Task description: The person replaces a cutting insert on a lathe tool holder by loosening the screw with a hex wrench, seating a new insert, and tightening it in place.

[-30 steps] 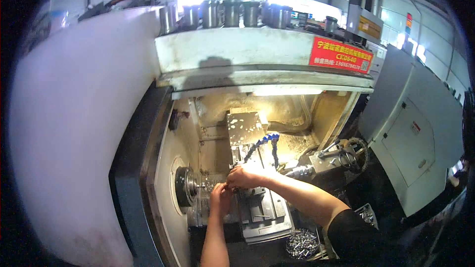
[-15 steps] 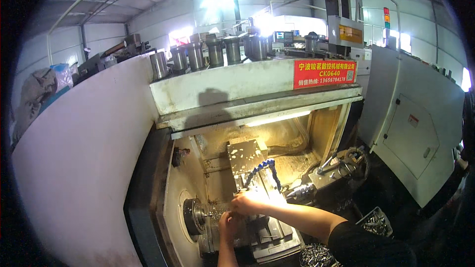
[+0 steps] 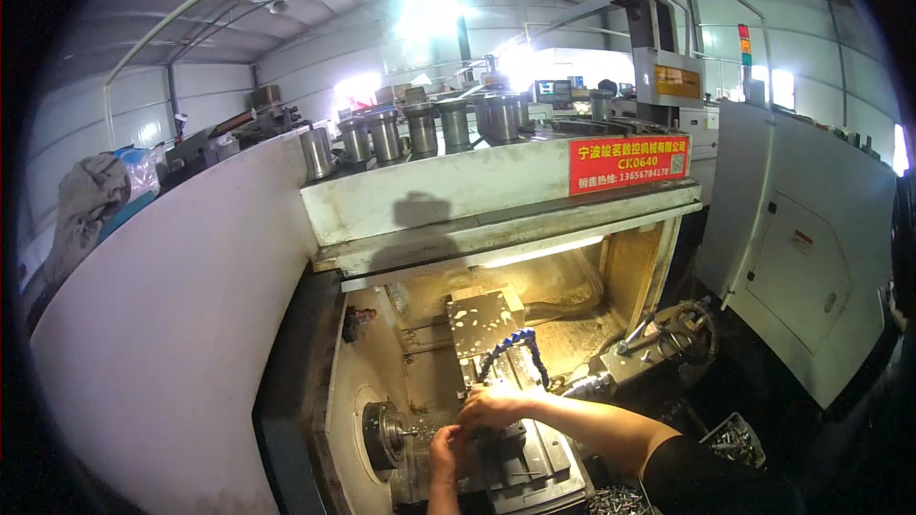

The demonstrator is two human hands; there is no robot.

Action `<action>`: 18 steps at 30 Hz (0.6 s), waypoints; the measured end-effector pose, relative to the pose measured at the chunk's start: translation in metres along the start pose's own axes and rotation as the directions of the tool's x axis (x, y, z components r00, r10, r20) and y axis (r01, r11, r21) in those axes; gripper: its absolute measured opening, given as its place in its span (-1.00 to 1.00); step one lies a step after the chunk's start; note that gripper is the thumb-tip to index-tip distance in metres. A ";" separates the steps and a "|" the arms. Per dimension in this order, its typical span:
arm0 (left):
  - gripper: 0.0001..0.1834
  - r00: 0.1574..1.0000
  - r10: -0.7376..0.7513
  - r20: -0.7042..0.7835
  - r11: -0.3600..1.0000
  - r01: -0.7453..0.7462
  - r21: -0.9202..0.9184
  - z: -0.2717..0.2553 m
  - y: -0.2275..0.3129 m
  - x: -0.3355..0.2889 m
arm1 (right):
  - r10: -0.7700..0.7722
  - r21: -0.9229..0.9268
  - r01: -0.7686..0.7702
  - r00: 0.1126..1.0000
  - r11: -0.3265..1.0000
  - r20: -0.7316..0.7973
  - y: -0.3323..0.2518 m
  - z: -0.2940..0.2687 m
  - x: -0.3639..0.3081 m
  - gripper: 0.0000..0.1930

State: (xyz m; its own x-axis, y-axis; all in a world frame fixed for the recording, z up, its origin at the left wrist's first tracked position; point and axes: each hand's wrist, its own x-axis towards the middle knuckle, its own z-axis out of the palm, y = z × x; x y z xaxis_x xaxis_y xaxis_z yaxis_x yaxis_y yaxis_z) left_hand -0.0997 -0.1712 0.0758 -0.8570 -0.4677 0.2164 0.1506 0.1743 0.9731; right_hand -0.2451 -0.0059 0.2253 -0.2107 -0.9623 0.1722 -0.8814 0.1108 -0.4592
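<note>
Inside an open lathe, my right hand [image 3: 489,407] and my left hand [image 3: 445,451] meet over the tool slide [image 3: 553,458]. The right one reaches in from the right, its fingers curled and pressed together. My left hand comes up from below, fingers bent toward the right hand's fingertips. Whatever lies between them is too small and hidden to make out. A round chuck [image 3: 384,435] with a thin bright stub at its centre sits left of both hands. Above the right hand arches a blue segmented coolant hose [image 3: 518,336], in front of a stained metal block [image 3: 485,321].
Right of my hands is a tailstock [image 3: 625,360] with a metal nose. A bin of small metal parts [image 3: 735,442] and a heap of similar parts [image 3: 618,502] lie at lower right. Steel cylinders [image 3: 420,128] line the machine top; a grey cabinet [image 3: 792,257] stands right.
The whole view has shifted, so the machine appears slightly lower and further right. Both hands stay close together over the tool slide, with fingers still curled.
</note>
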 end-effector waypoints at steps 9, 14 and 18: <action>-0.75 0.999 -0.028 0.035 0.995 0.025 0.097 -0.003 0.011 0.001 | -0.043 0.115 0.017 0.972 0.993 0.230 0.011 -0.003 0.020 -0.66; -0.74 0.994 0.108 0.017 0.983 -0.109 0.146 -0.013 -0.021 0.004 | -0.021 0.264 -0.076 0.938 0.961 0.347 0.009 -0.020 0.026 -0.66; -0.76 0.994 0.096 0.051 0.983 -0.102 0.154 -0.010 -0.020 0.008 | -0.029 0.269 -0.079 0.927 0.960 0.375 0.024 -0.010 0.032 -0.64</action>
State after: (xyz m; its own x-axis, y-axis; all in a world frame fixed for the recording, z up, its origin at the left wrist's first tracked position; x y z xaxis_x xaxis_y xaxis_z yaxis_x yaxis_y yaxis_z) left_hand -0.1049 -0.1869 0.0589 -0.8624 -0.4044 0.3043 0.1599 0.3527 0.9220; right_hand -0.2777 -0.0312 0.2288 -0.0111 -0.9880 -0.1538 -0.7157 0.1152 -0.6889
